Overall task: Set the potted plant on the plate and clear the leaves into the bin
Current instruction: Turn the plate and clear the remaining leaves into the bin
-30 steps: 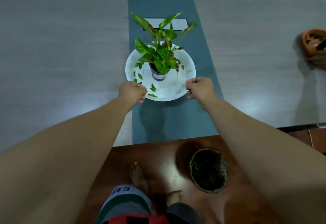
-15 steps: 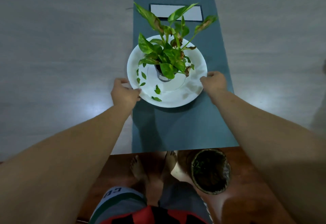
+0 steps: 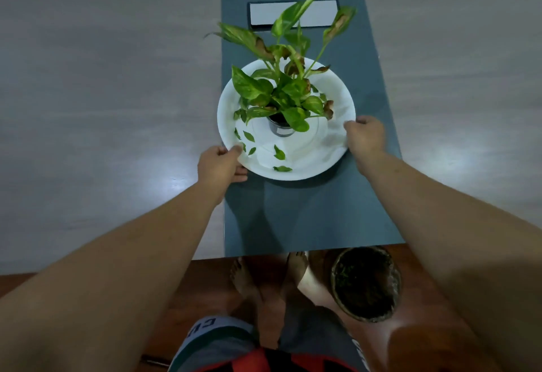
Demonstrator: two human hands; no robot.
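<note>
Since half a second ago the left hand [image 3: 220, 163] has closed its fingers onto the near-left rim of the plate [image 3: 337, 99], while the right hand [image 3: 365, 137] stays clamped on the right rim. Between the two grips the potted plant [image 3: 281, 99] stands upright at the plate's centre, with loose leaves [image 3: 278, 152] scattered nearer the left hand. The bin [image 3: 366, 283] sits on the floor below the right forearm, dark inside.
</note>
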